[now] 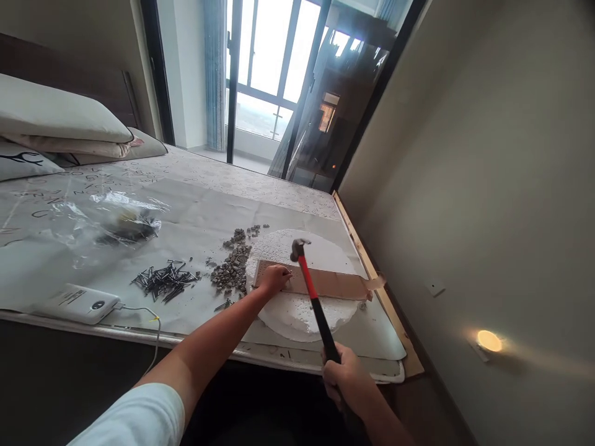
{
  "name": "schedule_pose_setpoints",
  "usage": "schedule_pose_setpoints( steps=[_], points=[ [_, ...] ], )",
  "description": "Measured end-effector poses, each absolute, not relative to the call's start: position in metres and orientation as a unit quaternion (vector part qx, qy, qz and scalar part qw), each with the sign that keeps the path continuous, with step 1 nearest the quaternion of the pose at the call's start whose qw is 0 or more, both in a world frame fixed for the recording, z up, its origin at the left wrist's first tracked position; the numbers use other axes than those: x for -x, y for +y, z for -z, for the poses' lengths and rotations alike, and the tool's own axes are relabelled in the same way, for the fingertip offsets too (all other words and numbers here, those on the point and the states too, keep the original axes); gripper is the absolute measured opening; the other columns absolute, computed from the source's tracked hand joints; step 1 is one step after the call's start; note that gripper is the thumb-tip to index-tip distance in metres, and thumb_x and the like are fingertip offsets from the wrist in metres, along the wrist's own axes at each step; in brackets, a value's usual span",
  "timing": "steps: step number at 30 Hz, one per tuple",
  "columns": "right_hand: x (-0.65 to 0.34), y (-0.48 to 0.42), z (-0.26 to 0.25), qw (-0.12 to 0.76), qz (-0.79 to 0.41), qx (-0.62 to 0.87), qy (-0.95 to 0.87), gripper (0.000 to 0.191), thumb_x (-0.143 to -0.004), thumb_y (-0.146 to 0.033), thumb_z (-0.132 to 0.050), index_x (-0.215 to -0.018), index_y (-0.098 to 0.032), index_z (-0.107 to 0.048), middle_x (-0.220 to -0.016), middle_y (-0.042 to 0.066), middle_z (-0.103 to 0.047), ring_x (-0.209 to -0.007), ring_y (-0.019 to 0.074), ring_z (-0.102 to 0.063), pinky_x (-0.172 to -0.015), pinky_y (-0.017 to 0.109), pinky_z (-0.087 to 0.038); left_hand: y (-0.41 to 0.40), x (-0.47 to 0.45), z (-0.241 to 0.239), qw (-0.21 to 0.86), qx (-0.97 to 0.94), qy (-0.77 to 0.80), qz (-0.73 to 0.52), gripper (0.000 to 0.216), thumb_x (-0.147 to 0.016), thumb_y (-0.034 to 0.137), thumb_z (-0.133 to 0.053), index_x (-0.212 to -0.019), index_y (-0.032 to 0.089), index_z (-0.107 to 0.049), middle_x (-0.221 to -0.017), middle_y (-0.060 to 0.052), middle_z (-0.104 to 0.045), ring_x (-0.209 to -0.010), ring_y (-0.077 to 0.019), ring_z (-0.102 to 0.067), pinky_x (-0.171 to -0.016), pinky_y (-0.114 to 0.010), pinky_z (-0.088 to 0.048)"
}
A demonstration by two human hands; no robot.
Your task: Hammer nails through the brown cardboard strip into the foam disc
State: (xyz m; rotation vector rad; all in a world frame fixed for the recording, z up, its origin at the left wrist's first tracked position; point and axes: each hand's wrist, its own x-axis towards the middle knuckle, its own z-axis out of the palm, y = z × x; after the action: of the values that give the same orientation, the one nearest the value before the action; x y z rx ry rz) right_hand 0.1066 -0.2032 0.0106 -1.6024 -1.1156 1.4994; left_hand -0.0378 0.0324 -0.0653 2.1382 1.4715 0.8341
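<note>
My right hand (346,378) is wrapped round the black grip of a claw hammer (315,291) with a red and black handle. The metal head is raised over a brown cardboard strip (332,284). My left hand (276,279) rests at the strip's left part, thumb and fingers pinched on what looks like a nail, mostly hidden by the fingertips. Beneath the strip lies a round white foam-like slab (297,319) with a rough surface. Grey stone-like chips (232,263) are heaped against its left edge. Further left is a pile of dark nails (165,280).
A white power bank (83,303) with a cable lies at the bed's front left edge. Behind it is a clear plastic bag (125,220) with dark contents. A wooden rail (372,272) runs along the bed's right side by the wall. Pillows (60,111) lie at the far left.
</note>
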Motion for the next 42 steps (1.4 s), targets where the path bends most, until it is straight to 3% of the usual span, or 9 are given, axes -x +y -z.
schedule_pose_setpoints(
  steps=[8, 13, 18, 23, 27, 32, 37, 42],
  points=[
    [-0.105, -0.201, -0.007, 0.322, -0.601, 0.604, -0.414, 0.010, -0.054, -0.021, -0.039, -0.062, -0.023, -0.033, -0.038, -0.012, -0.031, -0.027, 0.0050, -0.030, -0.026, 0.017, -0.023, 0.032, 0.039, 0.064, 0.209, -0.765, 0.538, -0.286, 0.018, -0.076, 0.029, -0.060, -0.069, 0.016, -0.071, -0.071, -0.004, -0.067, -0.066, -0.0152, -0.058, -0.060, -0.024, -0.038],
    [-0.104, -0.201, -0.011, 0.361, -0.568, 0.598, -0.436, 0.010, -0.057, -0.021, -0.041, -0.066, -0.022, -0.036, -0.037, -0.013, -0.031, -0.027, 0.0051, -0.030, -0.026, 0.016, -0.022, 0.035, 0.039, 0.067, 0.199, -0.773, 0.530, -0.287, 0.020, -0.077, 0.031, -0.059, -0.071, 0.016, -0.072, -0.075, -0.005, -0.068, -0.069, -0.0158, -0.058, -0.063, -0.024, -0.039],
    [-0.103, -0.202, -0.004, 0.322, -0.595, 0.614, -0.406, 0.012, -0.053, -0.022, -0.039, -0.063, -0.023, -0.032, -0.038, -0.013, -0.031, -0.026, 0.0049, -0.029, -0.025, 0.017, -0.020, 0.035, 0.040, 0.066, 0.192, -0.777, 0.534, -0.272, 0.019, -0.077, 0.030, -0.059, -0.071, 0.017, -0.071, -0.073, -0.004, -0.067, -0.068, -0.0158, -0.058, -0.062, -0.024, -0.038],
    [-0.104, -0.201, -0.003, 0.366, -0.571, 0.602, -0.421, 0.013, -0.055, -0.022, -0.040, -0.067, -0.023, -0.035, -0.039, -0.013, -0.032, -0.027, 0.0046, -0.029, -0.025, 0.016, -0.022, 0.033, 0.040, 0.063, 0.187, -0.783, 0.528, -0.272, 0.021, -0.078, 0.030, -0.058, -0.070, 0.016, -0.071, -0.073, -0.005, -0.067, -0.069, -0.0161, -0.058, -0.064, -0.025, -0.039],
    [-0.104, -0.197, -0.002, 0.316, -0.588, 0.622, -0.409, 0.012, -0.052, -0.022, -0.038, -0.062, -0.023, -0.032, -0.036, -0.013, -0.032, -0.025, 0.0051, -0.029, -0.023, 0.016, -0.021, 0.033, 0.040, 0.064, 0.197, -0.775, 0.534, -0.275, 0.019, -0.077, 0.029, -0.059, -0.069, 0.017, -0.071, -0.074, -0.005, -0.068, -0.070, -0.0160, -0.058, -0.063, -0.025, -0.039],
    [-0.107, -0.198, -0.003, 0.372, -0.558, 0.601, -0.436, 0.011, -0.056, -0.022, -0.040, -0.066, -0.022, -0.036, -0.039, -0.013, -0.030, -0.027, 0.0041, -0.029, -0.026, 0.016, -0.021, 0.035, 0.039, 0.066, 0.217, -0.767, 0.532, -0.287, 0.018, -0.077, 0.028, -0.060, -0.072, 0.016, -0.072, -0.076, -0.004, -0.069, -0.070, -0.0151, -0.058, -0.064, -0.024, -0.040],
    [-0.109, -0.197, -0.001, 0.313, -0.586, 0.623, -0.413, 0.013, -0.053, -0.022, -0.039, -0.064, -0.023, -0.033, -0.036, -0.013, -0.030, -0.026, 0.0051, -0.028, -0.024, 0.017, -0.022, 0.034, 0.039, 0.063, 0.212, -0.769, 0.534, -0.279, 0.018, -0.077, 0.028, -0.060, -0.070, 0.016, -0.072, -0.075, -0.005, -0.069, -0.070, -0.0160, -0.059, -0.063, -0.024, -0.041],
    [-0.111, -0.196, 0.000, 0.379, -0.561, 0.600, -0.426, 0.012, -0.056, -0.023, -0.041, -0.067, -0.022, -0.034, -0.040, -0.013, -0.032, -0.026, 0.0038, -0.028, -0.026, 0.016, -0.021, 0.034, 0.039, 0.062, 0.214, -0.772, 0.526, -0.287, 0.019, -0.077, 0.028, -0.059, -0.071, 0.016, -0.073, -0.077, -0.005, -0.070, -0.073, -0.0166, -0.061, -0.066, -0.025, -0.042]
  ],
)
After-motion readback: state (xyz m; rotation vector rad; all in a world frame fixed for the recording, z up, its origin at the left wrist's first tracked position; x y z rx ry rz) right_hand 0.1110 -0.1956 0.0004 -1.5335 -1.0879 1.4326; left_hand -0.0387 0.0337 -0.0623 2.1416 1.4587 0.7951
